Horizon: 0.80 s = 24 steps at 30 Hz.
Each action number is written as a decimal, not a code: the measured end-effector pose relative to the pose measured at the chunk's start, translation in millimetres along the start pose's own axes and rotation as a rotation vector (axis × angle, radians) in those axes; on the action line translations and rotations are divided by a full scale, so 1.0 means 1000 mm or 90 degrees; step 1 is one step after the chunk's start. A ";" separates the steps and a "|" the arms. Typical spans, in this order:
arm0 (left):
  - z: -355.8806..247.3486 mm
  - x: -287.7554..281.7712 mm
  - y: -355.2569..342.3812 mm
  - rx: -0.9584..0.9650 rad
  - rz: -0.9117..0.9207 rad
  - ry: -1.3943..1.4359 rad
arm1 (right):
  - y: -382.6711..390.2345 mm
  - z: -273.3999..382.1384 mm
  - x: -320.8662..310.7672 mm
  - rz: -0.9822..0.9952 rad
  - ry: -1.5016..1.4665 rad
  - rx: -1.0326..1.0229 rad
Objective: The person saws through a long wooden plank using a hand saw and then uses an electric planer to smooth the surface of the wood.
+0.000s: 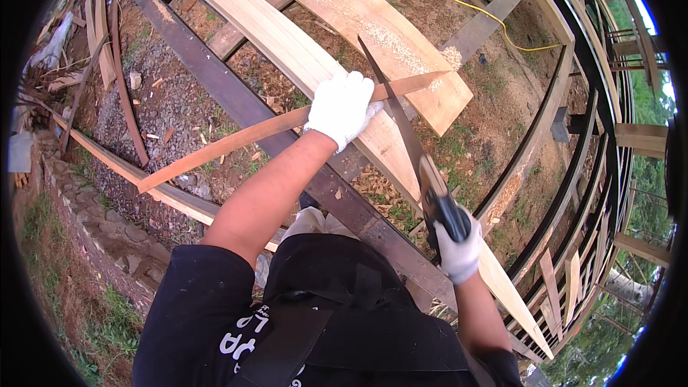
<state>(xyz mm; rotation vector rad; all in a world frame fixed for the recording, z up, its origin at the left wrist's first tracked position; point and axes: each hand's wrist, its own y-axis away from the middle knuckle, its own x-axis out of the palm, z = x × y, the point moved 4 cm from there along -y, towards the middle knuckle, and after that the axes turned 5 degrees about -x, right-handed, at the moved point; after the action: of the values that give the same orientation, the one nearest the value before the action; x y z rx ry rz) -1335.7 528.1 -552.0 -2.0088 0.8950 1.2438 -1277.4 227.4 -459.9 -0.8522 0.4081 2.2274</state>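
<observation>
My left hand (341, 110), in a white glove, is closed around a thin brown wooden strip (229, 145) and rests over a long pale plank (287, 46). The strip lies crosswise over the plank, and its far right end reaches onto a wide board (380, 29) strewn with sawdust. In my right hand (459, 247), also gloved in white, is the black handle of a handsaw (405, 123). Its blade points away from me and crosses the strip just right of my left hand. Whether the teeth have cut into the strip cannot be made out.
A dark metal beam (236, 104) runs diagonally beneath the planks. Beyond the wide board a yellow cord (476, 8) lies on the ground. Scrap wood (104, 43) is piled at the left, and several dark rails (580, 165) curve along the right. Wood chips and gravel cover the ground.
</observation>
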 end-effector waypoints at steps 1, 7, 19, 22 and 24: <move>0.000 0.001 -0.001 0.000 -0.010 0.000 | -0.049 0.002 0.026 0.029 -0.050 -0.012; 0.012 -0.024 0.012 -0.103 0.079 -0.020 | -0.044 -0.009 0.042 0.140 -0.055 -0.015; 0.003 -0.018 0.023 -0.081 -0.043 0.011 | -0.074 -0.025 0.058 0.107 -0.244 0.053; -0.001 -0.015 0.020 -0.097 -0.005 0.030 | 0.012 -0.073 -0.018 0.085 -0.032 -0.030; 0.000 -0.014 0.021 -0.090 -0.023 0.032 | 0.050 -0.058 -0.060 0.198 0.111 -0.122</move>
<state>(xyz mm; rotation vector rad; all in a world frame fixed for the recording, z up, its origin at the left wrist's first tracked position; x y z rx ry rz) -1357.0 519.4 -542.4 -2.1655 0.8097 1.2730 -1254.5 132.6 -459.8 -1.1561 0.4381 2.5175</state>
